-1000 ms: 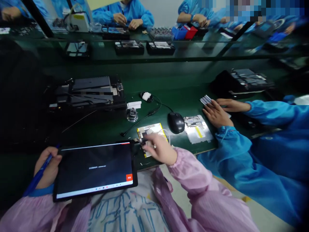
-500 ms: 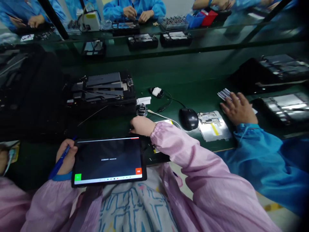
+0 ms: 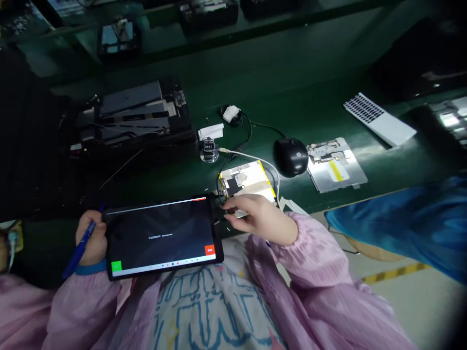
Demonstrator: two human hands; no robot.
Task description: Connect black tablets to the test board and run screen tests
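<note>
My left hand (image 3: 90, 236) grips the left edge of a black tablet (image 3: 160, 238) and also clasps a blue pen (image 3: 76, 253). The tablet's dark screen shows a green square at lower left and a red one at lower right. My right hand (image 3: 253, 216) rests at the tablet's upper right corner, fingers pinched on a small cable plug I can barely make out. Just beyond it lies a small yellow-edged circuit assembly (image 3: 247, 181) with a white cable (image 3: 255, 158) looping round it.
A black mouse (image 3: 291, 156), a silver metal plate (image 3: 335, 166), a hand tally counter (image 3: 209, 148) and an opened device in a black tray (image 3: 131, 114) lie on the green bench (image 3: 302, 107). A white keypad strip (image 3: 379, 119) lies far right. A co-worker's blue sleeve (image 3: 401, 221) is at right.
My right hand has drawn back from near the tally counter to the tablet's upper right corner. The co-worker's hand has left the keypad strip. The view has tilted downward.
</note>
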